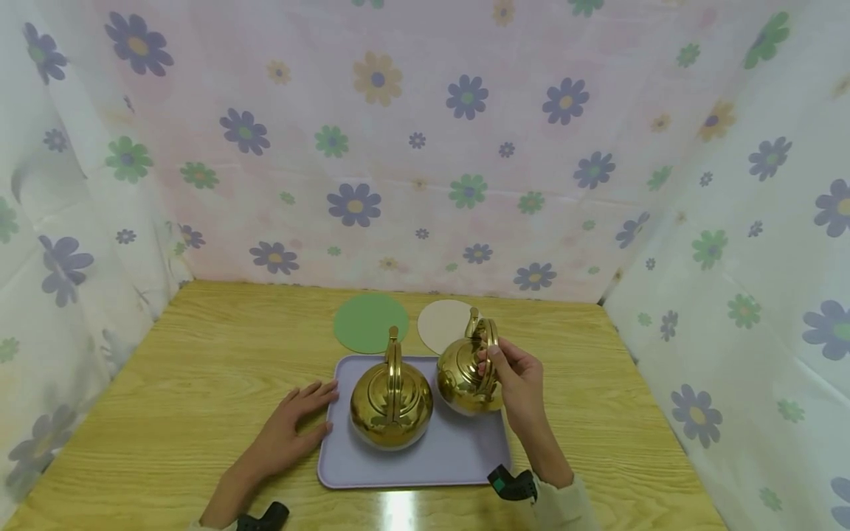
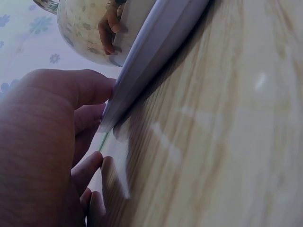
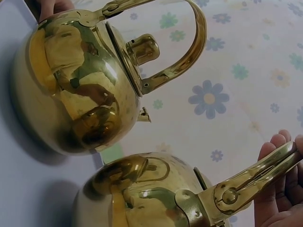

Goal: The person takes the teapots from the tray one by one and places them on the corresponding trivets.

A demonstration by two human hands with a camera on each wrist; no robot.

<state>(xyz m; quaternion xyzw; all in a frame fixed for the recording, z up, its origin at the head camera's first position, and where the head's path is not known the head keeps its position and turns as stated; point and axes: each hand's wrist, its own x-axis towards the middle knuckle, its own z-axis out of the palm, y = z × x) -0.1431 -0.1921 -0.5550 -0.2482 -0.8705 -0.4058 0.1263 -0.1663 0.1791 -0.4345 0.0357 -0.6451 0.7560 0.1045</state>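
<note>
My right hand [image 1: 524, 387] grips the upright handle of a shiny gold kettle [image 1: 460, 376], fingers and thumb curled round it. This kettle leans slightly and overlaps the tray's upper right corner; its base is out of frame in the right wrist view. A second gold kettle [image 1: 372, 417] stands upright on the left half of a lilac tray [image 1: 432, 472], its handle raised and its spout pointing away. At the tray's left edge, my left hand [image 1: 285, 428] lies with fingers extended and touches the rim [image 2: 142, 52] with thumb and fingertips.
Behind the tray lie a green round mat [image 1: 365, 321] and a cream round mat [image 1: 438, 321]. Everything sits on a wood-grain table [image 1: 219, 369]. Flower-printed curtains [image 1: 412, 162] enclose its back and both sides.
</note>
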